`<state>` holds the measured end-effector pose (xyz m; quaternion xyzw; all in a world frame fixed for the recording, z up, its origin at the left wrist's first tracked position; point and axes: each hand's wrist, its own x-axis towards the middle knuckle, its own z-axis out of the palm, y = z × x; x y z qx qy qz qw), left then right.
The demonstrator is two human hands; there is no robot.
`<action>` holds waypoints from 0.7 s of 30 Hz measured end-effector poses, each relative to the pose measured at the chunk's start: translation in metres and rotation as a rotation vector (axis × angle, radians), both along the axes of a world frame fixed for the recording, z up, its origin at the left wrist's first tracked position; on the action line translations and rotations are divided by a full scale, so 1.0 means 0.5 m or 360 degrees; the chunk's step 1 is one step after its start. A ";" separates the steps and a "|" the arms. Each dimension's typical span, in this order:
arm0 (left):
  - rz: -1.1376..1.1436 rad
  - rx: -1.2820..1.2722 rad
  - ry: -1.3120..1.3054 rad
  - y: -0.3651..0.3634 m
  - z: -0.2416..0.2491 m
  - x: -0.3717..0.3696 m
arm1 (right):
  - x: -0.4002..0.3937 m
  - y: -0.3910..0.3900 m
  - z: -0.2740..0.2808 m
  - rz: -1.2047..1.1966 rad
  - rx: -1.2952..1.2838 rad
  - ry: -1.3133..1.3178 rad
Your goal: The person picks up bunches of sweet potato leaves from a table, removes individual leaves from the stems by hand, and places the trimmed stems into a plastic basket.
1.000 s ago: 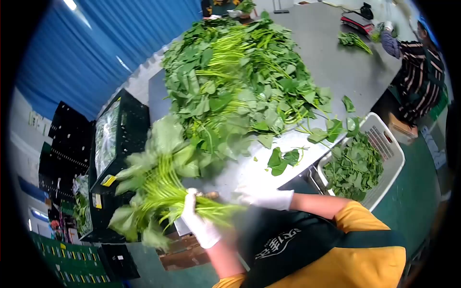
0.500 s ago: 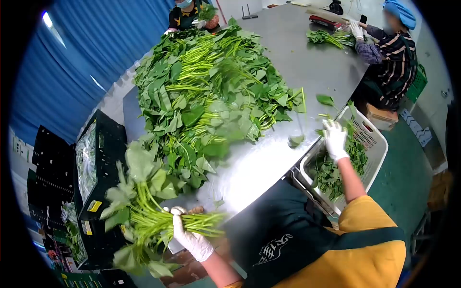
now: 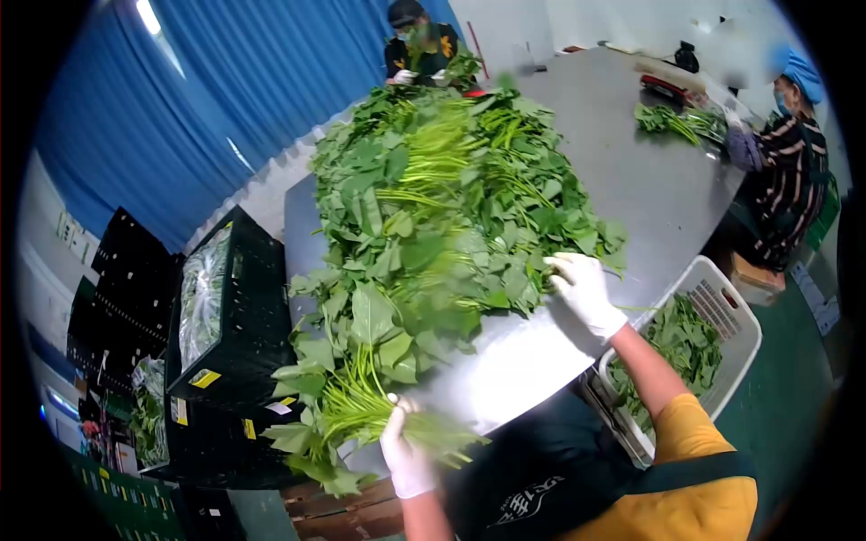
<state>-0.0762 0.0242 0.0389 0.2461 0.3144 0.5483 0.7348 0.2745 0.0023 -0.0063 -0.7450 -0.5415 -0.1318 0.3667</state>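
My gloved left hand (image 3: 410, 451) is wrapped round the stems of a bunch of leafy greens (image 3: 361, 401), at the near left corner of the table. The bunch's leaves point up and left, and its cut stem ends stick out to the right of my fist. At the right edge of a large heap of the same leafy greens (image 3: 442, 189), my gloved right hand (image 3: 586, 293) reaches out with fingers apart and slightly bent, fingertips right at the leaves. Bare metal table (image 3: 505, 361) shows below that hand.
A white plastic basket (image 3: 744, 334) with loose leaves stands at the table's right side. Dark crates (image 3: 253, 307) with bagged greens are stacked on the left. One person (image 3: 424, 45) handles greens at the far end; another person (image 3: 794, 162) works by a scale at right.
My right hand has moved from over the white basket to the heap's edge. My left hand still grips the bunch, now closer to the heap. The view has shifted.
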 end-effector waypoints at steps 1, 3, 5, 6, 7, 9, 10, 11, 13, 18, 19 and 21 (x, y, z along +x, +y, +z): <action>-0.0006 0.0061 0.0062 0.005 -0.016 -0.011 | -0.005 0.058 -0.003 0.0114 0.0035 0.0005; 0.0066 0.0108 0.0180 0.006 -0.024 -0.020 | -0.027 0.165 0.038 0.0370 0.0107 -0.0069; 0.0212 -0.0098 0.0289 0.001 -0.019 -0.018 | -0.037 0.273 0.077 0.0560 -0.0002 0.0168; 0.0229 -0.0104 0.0307 0.003 -0.024 -0.020 | -0.037 0.331 0.093 0.0483 -0.0057 0.0035; 0.0204 -0.0059 0.0332 0.001 -0.023 -0.021 | -0.039 0.377 0.121 0.0405 -0.0111 -0.0097; 0.0266 0.0510 0.0894 0.008 -0.097 -0.046 | -0.027 0.460 0.149 0.0288 -0.0087 -0.0345; 0.0263 0.0007 0.0422 -0.003 -0.032 -0.023 | -0.023 0.495 0.149 0.0163 -0.0103 -0.0472; 0.0245 0.0027 0.0287 -0.002 -0.036 -0.027 | -0.016 0.526 0.147 0.0035 -0.0121 -0.0599; 0.0215 -0.0165 0.0255 0.006 -0.071 -0.047 | -0.022 0.545 0.180 -0.0022 -0.0448 -0.0521; 0.0323 -0.0239 0.0354 0.013 -0.095 -0.084 | 0.060 0.613 0.217 -0.0131 -0.0740 -0.0415; 0.0338 -0.0127 0.0403 0.014 -0.093 -0.086 | 0.071 0.625 0.221 -0.0040 -0.0716 -0.0407; 0.0302 -0.0207 0.0398 0.014 -0.093 -0.088 | 0.066 0.647 0.240 0.0068 -0.0883 -0.0600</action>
